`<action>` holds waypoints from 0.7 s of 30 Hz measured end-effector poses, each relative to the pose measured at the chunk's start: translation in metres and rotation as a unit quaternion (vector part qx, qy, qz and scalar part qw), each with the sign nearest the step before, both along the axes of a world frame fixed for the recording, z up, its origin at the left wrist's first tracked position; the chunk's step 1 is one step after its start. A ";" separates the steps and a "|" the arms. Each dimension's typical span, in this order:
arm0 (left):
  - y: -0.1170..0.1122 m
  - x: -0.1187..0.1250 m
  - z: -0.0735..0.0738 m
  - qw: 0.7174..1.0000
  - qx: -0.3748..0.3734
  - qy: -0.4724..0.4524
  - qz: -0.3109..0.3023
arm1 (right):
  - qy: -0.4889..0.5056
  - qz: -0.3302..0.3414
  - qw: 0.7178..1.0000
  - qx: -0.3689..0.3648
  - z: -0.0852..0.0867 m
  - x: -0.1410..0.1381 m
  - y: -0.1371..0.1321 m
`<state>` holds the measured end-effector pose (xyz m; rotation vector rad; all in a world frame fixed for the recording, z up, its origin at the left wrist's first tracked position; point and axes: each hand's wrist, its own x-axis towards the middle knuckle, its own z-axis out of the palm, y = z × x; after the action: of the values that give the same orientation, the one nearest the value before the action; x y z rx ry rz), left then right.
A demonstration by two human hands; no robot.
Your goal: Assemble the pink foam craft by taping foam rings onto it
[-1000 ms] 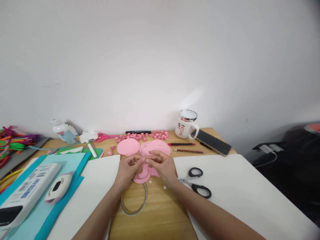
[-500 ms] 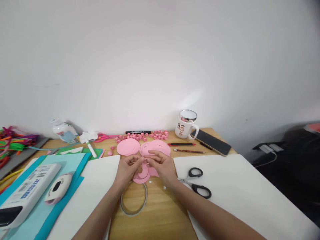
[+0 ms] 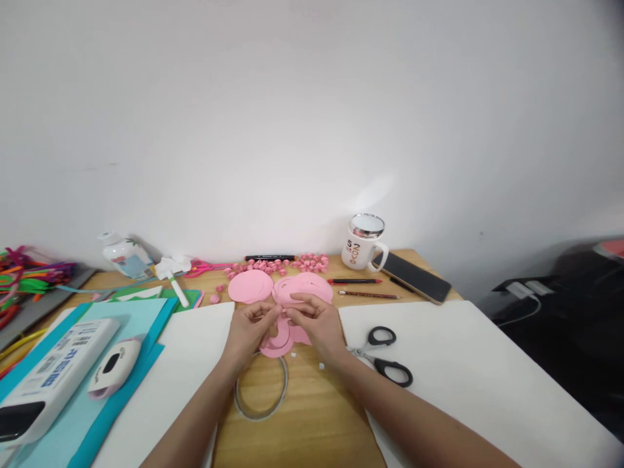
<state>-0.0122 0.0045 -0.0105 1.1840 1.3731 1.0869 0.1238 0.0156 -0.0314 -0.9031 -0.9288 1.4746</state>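
At centre frame, left hand [image 3: 251,331] and right hand [image 3: 314,323] pinch a pink paper piece [image 3: 282,314] (mostly hidden) — a light, even grip looks wisest.

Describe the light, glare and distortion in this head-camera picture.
Head view: soft, even light; a pale glare patch on the white wall; wide-angle stretch toward the frame edges; the left hand and right hand pinching the pink paper cut-out look sharp.
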 end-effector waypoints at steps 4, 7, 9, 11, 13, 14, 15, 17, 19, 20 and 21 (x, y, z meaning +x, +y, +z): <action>0.000 0.000 0.000 1.000 0.009 0.004 -0.020 | -0.005 -0.001 1.000 0.002 -0.001 0.001 0.001; -0.001 0.000 0.001 1.000 0.014 0.008 -0.020 | -0.007 -0.002 1.000 0.006 -0.002 0.001 0.001; -0.001 0.000 0.001 1.000 0.016 0.010 -0.021 | -0.008 0.001 1.000 0.011 -0.003 0.001 0.001; 0.000 -0.001 0.000 1.000 0.014 0.005 -0.023 | -0.011 0.003 1.000 0.014 -0.005 0.002 0.001; 0.000 -0.001 -0.001 1.000 0.008 -0.004 -0.029 | -0.018 0.001 1.000 0.017 -0.006 0.002 0.001; 0.000 -0.002 -0.002 0.999 0.006 -0.009 -0.033 | -0.022 -0.001 1.000 0.020 -0.007 0.002 0.001; 0.000 -0.002 -0.002 0.999 0.003 -0.012 -0.037 | -0.027 -0.002 0.999 0.022 -0.007 0.002 0.001; 0.000 -0.002 -0.001 0.999 0.002 -0.017 -0.049 | -0.038 -0.002 0.999 0.029 -0.006 0.003 0.001; -0.001 -0.002 0.000 0.998 0.001 -0.023 -0.061 | -0.047 -0.001 0.998 0.036 -0.005 0.003 0.001; -0.001 -0.002 0.001 0.997 0.001 -0.027 -0.068 | -0.050 0.000 0.998 0.040 -0.005 0.003 0.001; -0.001 -0.002 0.002 0.997 0.000 -0.030 -0.076 | -0.050 0.003 0.998 0.043 -0.004 0.003 0.002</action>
<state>-0.0147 0.0038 -0.0086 1.2250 1.2165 1.0075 0.1271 0.0171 -0.0359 -0.9179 -1.0616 1.3932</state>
